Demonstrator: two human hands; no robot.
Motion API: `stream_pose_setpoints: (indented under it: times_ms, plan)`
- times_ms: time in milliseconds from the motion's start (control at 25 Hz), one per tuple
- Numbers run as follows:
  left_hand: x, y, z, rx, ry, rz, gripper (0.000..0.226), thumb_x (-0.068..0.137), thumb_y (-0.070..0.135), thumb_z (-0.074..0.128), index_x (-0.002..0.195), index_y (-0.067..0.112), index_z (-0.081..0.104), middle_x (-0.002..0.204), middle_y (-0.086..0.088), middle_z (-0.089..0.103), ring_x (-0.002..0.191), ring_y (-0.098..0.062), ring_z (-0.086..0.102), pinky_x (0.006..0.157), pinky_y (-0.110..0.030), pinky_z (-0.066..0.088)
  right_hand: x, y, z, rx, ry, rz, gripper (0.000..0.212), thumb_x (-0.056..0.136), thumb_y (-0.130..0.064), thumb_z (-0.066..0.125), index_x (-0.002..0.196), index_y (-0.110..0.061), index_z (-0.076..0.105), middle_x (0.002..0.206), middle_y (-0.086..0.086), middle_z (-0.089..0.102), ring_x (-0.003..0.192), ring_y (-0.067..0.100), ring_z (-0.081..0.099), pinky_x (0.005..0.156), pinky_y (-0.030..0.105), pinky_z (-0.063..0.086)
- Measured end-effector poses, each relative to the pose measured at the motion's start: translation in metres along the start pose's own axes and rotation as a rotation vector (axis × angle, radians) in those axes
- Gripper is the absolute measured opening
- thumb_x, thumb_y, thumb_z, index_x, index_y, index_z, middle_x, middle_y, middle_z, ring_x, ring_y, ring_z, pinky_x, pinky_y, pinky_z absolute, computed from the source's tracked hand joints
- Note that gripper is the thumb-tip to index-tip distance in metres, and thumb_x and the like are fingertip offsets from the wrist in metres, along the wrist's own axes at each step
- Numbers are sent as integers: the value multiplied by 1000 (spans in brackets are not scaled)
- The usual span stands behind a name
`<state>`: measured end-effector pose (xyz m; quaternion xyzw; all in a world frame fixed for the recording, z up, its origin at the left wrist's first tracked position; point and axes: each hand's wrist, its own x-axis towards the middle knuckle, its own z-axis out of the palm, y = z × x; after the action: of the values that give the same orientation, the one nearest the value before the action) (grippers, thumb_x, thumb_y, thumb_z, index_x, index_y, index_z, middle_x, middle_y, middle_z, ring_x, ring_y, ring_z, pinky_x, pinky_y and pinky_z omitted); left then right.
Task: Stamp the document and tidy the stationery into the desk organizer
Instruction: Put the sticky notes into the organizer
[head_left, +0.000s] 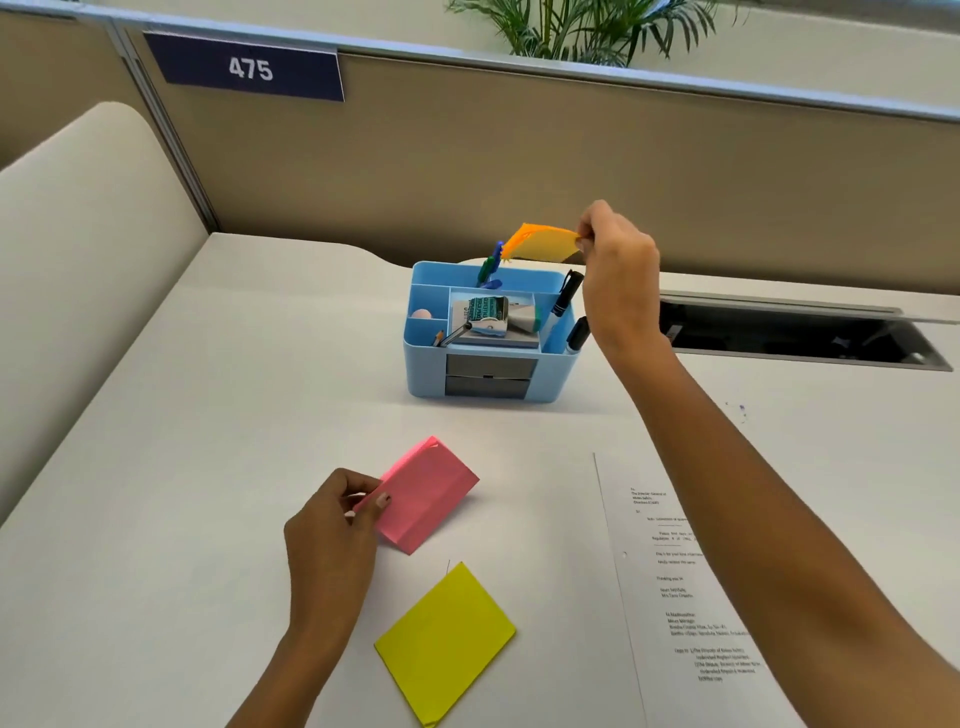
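A light blue desk organizer (431, 374) stands in the middle of the desk, holding a stamp box, black markers (565, 295), a pencil and clips. Above its back right corner, my right hand (618, 270) pinches an orange sticky-note pad (543, 243) by one edge. Nearer to me, my left hand (332, 525) grips a pink sticky-note pad (428, 493) and tilts it up off the desk. A yellow sticky-note pad (447, 642) lies flat below it. The printed document (691, 597) lies on the right, partly under my right forearm.
A tan cubicle partition with a "475" sign (249, 67) runs along the back. A cable slot (800, 332) opens in the desk at the right. A cream curved panel (78, 234) borders the left. A plant (582, 31) rises behind the partition.
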<state>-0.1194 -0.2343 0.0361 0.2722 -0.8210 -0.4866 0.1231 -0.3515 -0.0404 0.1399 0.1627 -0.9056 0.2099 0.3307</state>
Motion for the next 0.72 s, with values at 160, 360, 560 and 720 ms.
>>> stream_pose_setpoints:
  times_ms: [160, 360, 560, 720]
  plan:
    - [2, 8, 0, -2, 12, 28, 18, 82, 10, 68, 75, 26, 63, 76, 14, 65, 74, -2, 60, 58, -7, 38, 22, 15, 15, -16, -116, 69, 10, 92, 2, 47, 89, -1, 56, 81, 17, 63, 69, 26, 55, 59, 38, 48]
    - [1, 11, 4, -23, -4, 11, 19, 82, 9, 68, 75, 26, 63, 75, 12, 65, 73, -7, 60, 58, -11, 38, 34, 25, 36, -47, -291, 64, 6, 91, -3, 54, 94, -2, 59, 89, 18, 64, 75, 25, 55, 62, 28, 38]
    - [2, 15, 8, -51, -26, 30, 17, 81, 8, 69, 78, 24, 65, 77, 12, 65, 75, -11, 61, 60, -15, 39, 37, 30, 54, -162, -427, 158, 13, 91, -9, 58, 98, -6, 68, 99, 17, 65, 87, 31, 62, 73, 36, 53]
    - [1, 17, 5, -73, -23, 29, 16, 80, 8, 70, 80, 23, 66, 79, 11, 66, 77, -8, 62, 61, -10, 39, 31, 23, 49, -109, -402, 238, 19, 93, -9, 54, 99, -4, 72, 104, 14, 67, 91, 27, 62, 76, 33, 53]
